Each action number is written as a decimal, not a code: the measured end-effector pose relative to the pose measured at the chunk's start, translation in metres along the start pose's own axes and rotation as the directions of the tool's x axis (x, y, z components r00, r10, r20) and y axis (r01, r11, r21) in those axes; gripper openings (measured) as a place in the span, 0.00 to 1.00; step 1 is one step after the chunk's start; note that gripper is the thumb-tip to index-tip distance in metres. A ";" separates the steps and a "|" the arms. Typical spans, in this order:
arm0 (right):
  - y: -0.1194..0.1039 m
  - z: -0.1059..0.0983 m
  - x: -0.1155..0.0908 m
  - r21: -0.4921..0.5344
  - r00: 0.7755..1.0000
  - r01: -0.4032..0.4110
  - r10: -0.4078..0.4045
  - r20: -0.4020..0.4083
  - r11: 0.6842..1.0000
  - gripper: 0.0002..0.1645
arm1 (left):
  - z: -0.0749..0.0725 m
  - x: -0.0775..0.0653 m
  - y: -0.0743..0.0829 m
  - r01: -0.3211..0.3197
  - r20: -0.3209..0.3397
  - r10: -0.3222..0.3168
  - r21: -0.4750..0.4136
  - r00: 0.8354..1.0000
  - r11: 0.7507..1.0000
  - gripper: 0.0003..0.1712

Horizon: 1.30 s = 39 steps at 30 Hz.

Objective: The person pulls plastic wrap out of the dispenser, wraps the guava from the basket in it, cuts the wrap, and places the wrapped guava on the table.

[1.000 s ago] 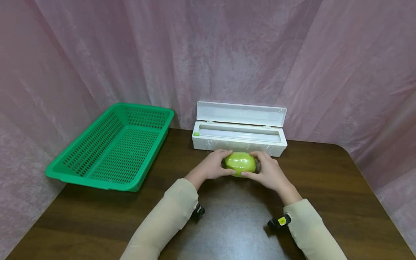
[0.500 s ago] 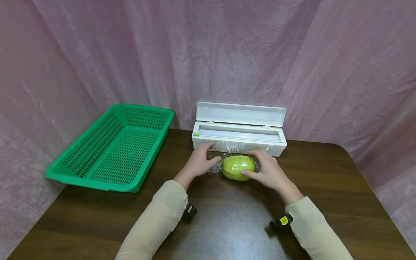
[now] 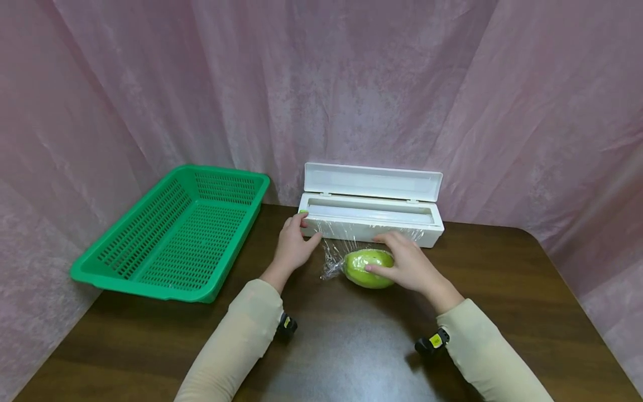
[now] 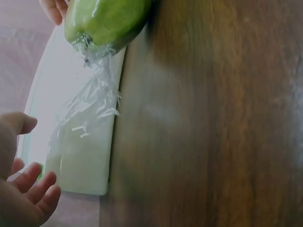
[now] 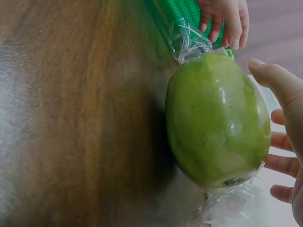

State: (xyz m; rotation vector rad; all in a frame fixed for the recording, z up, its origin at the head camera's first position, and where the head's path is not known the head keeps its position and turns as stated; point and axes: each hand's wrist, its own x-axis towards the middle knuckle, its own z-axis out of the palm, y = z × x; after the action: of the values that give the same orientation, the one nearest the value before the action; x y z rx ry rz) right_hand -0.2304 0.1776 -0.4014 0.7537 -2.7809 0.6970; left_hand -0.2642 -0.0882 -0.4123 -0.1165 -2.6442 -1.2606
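Observation:
An oval green fruit (image 3: 370,268) wrapped in clear cling film lies on the table in front of a white cling film dispenser (image 3: 372,226). Film (image 3: 332,263) bunches at the fruit's left end and runs back up to the dispenser's front. My right hand (image 3: 404,261) is around the fruit's right side, its thumb over the near side and its fingers behind; in the right wrist view these fingers (image 5: 282,163) are loosely extended. My left hand (image 3: 293,244) has its fingertips at the dispenser's left front corner, by the green slider (image 3: 303,211), with nothing gripped.
A green slotted basket (image 3: 216,268) stands at the left of the brown wooden table (image 3: 502,290). The dispenser's lid (image 3: 373,181) is raised, with a roll inside. A pink curtain (image 3: 377,84) hangs behind.
My left hand has let go of the fruit and moved left and back to the dispenser's corner. The fruit has shifted slightly toward me, with my right hand staying by it.

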 end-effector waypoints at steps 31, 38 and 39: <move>-0.030 0.010 0.054 0.253 0.993 -0.053 0.025 0.112 0.966 0.32 | 0.013 0.039 -0.029 0.176 0.114 -0.156 -0.191 0.981 0.966 0.51; -0.032 0.009 0.059 0.241 0.994 -0.048 0.023 0.106 0.969 0.31 | 0.010 0.043 -0.029 0.160 0.123 -0.139 -0.181 0.983 0.971 0.49; -0.033 0.009 0.061 0.240 0.995 -0.045 0.020 0.102 0.970 0.31 | 0.009 0.043 -0.029 0.155 0.118 -0.136 -0.176 0.984 0.972 0.48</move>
State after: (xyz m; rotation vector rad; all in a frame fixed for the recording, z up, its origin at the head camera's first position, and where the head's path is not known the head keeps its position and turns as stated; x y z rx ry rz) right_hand -0.2658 0.1221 -0.3787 0.8073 -2.8347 1.0478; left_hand -0.3125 -0.1000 -0.4301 -0.0177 -2.6599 -1.5894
